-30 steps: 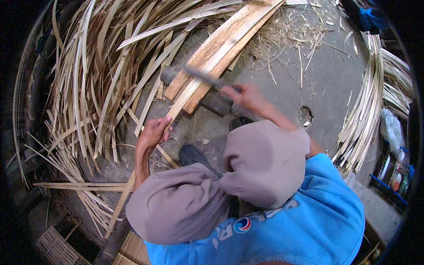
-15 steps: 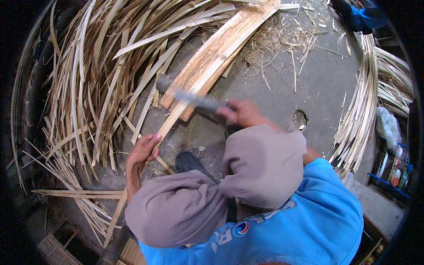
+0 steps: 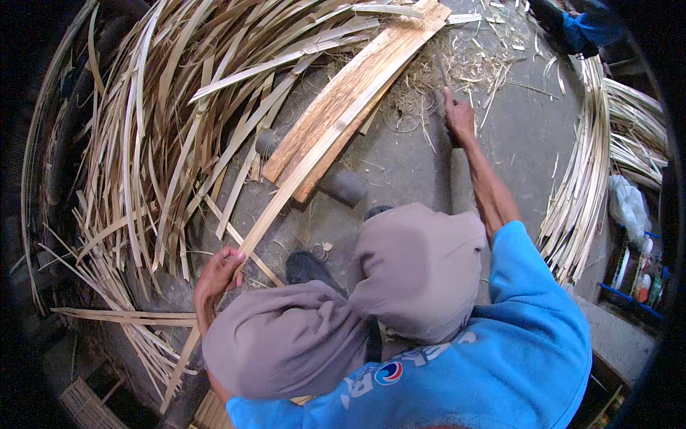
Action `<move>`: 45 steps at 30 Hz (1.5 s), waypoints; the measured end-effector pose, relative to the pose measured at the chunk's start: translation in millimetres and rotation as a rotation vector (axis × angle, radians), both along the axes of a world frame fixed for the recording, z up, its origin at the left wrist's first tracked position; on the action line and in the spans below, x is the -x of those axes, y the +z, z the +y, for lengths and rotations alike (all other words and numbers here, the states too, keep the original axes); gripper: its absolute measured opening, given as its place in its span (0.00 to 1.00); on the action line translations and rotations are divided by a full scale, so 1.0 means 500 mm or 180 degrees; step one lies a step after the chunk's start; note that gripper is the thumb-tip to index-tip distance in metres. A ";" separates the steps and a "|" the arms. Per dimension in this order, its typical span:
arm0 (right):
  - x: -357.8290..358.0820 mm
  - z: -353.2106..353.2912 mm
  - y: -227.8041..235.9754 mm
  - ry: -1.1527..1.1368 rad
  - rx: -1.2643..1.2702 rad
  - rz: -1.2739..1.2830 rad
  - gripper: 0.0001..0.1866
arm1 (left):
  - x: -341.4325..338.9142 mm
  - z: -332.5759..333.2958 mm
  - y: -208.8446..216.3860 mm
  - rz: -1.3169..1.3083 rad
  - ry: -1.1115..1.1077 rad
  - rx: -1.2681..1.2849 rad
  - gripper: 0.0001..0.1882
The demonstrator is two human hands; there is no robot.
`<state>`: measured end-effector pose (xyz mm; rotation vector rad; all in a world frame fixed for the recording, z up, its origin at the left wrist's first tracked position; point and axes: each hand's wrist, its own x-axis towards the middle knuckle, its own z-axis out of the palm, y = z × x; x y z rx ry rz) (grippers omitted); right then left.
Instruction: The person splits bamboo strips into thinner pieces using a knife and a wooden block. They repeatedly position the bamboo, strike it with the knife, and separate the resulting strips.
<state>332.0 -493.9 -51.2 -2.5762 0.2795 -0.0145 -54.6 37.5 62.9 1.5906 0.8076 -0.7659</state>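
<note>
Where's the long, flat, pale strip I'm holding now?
In the head view, left of centre, the strip runs from your left hand up onto the rough brown wooden support.

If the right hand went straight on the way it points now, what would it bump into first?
Probably the far end of the wooden board, though the right hand could brush the loose shavings first if it is low; its height is unclear.
</note>
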 end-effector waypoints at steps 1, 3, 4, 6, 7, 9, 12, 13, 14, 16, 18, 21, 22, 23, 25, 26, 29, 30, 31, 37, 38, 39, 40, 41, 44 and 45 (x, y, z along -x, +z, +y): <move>-0.026 -0.023 -0.002 -0.0023 0.0138 0.0032 0.47 | 0.009 0.006 0.012 -0.0085 0.0027 -0.0092 0.15; -0.057 -0.049 -0.011 -0.0046 0.0395 0.0116 0.49 | 0.030 0.022 0.033 -0.0226 0.0100 -0.0300 0.14; -0.065 -0.052 -0.013 0.0023 0.0618 0.0199 0.49 | 0.061 0.066 0.006 -0.0751 -0.0170 -0.0415 0.14; -0.067 -0.067 -0.010 0.0127 0.1083 0.0329 0.49 | 0.026 0.057 0.109 -0.0493 -0.0094 -0.0792 0.15; -0.064 -0.060 -0.012 0.0018 0.1297 0.0066 0.47 | 0.025 0.063 0.145 -0.0474 -0.0127 -0.0983 0.16; -0.071 0.008 -0.021 0.0339 0.1549 -0.0889 0.48 | 0.039 0.076 0.230 -0.0457 -0.0008 -0.1123 0.17; -0.028 0.180 0.098 0.1864 0.0800 -0.2096 0.51 | 0.089 0.130 0.315 -0.0454 0.0063 -0.1328 0.18; -0.016 0.222 0.137 0.2207 0.0454 -0.2087 0.51 | 0.100 0.141 0.350 -0.0419 0.0109 -0.1473 0.20; -0.017 0.246 0.150 0.2501 0.0294 -0.2071 0.50 | 0.109 0.160 0.375 -0.0528 0.0120 -0.1916 0.22; -0.041 0.265 0.144 0.2903 0.0954 -0.1905 0.39 | 0.152 0.212 0.426 -0.0632 0.0168 -0.3265 0.24; -0.066 0.288 0.115 0.3347 0.0819 -0.2275 0.10 | 0.183 0.259 0.466 -0.0808 0.0320 -0.4611 0.25; -0.056 0.331 0.066 0.3437 0.0214 -0.2391 0.07 | 0.178 0.308 0.521 -0.2171 0.1000 -0.5453 0.27; -0.044 0.352 0.046 0.3311 0.0150 -0.2526 0.07 | 0.183 0.323 0.538 -0.2228 0.1193 -0.5613 0.27; 0.003 0.386 0.063 0.2903 0.0364 -0.1898 0.07 | 0.184 0.339 0.556 -0.2288 0.1368 -0.5768 0.27; 0.079 0.469 0.113 0.3232 -0.0076 -0.2196 0.10 | 0.195 0.360 0.558 -0.2508 0.2019 -0.6355 0.28; 0.127 0.519 0.132 0.3322 -0.0253 -0.2272 0.09 | 0.211 0.367 0.517 -0.2683 0.2515 -0.6774 0.28; 0.272 0.609 0.165 0.3967 -0.0287 -0.1276 0.21 | 0.180 0.324 0.281 -0.3999 0.4601 -0.4436 0.44; 0.328 0.633 0.191 0.4217 -0.0650 -0.0845 0.20 | 0.165 0.287 0.165 -0.3651 0.5426 -0.2487 0.51; 0.384 0.659 0.218 0.4522 -0.1037 -0.0344 0.19 | 0.150 0.199 0.092 -0.3650 0.5365 -0.1212 0.55; 0.468 0.704 0.174 0.5136 -0.1541 -0.0017 0.22 | 0.067 -0.065 -0.030 -0.3705 0.4522 0.0442 0.29; 0.471 0.701 0.183 0.5130 -0.1373 0.0281 0.22 | 0.068 -0.067 -0.024 -0.3643 0.4436 0.0285 0.28; 0.473 0.697 0.192 0.5110 -0.1199 0.0572 0.22 | 0.078 -0.060 -0.034 -0.3513 0.4456 0.0313 0.26; 0.485 0.695 0.203 0.5150 -0.1014 0.0692 0.21 | 0.098 -0.050 -0.055 -0.3372 0.4486 0.0328 0.25; 0.496 0.691 0.202 0.5210 -0.1204 0.0795 0.21 | 0.112 -0.043 -0.066 -0.3228 0.4506 0.0373 0.24; 0.518 0.680 0.158 0.5239 -0.1810 0.0800 0.25 | 0.122 -0.026 -0.075 -0.3217 0.4426 0.0354 0.25; 0.514 0.668 0.144 0.5249 -0.1618 0.1039 0.26 | 0.125 -0.022 -0.074 -0.3205 0.4487 0.0325 0.26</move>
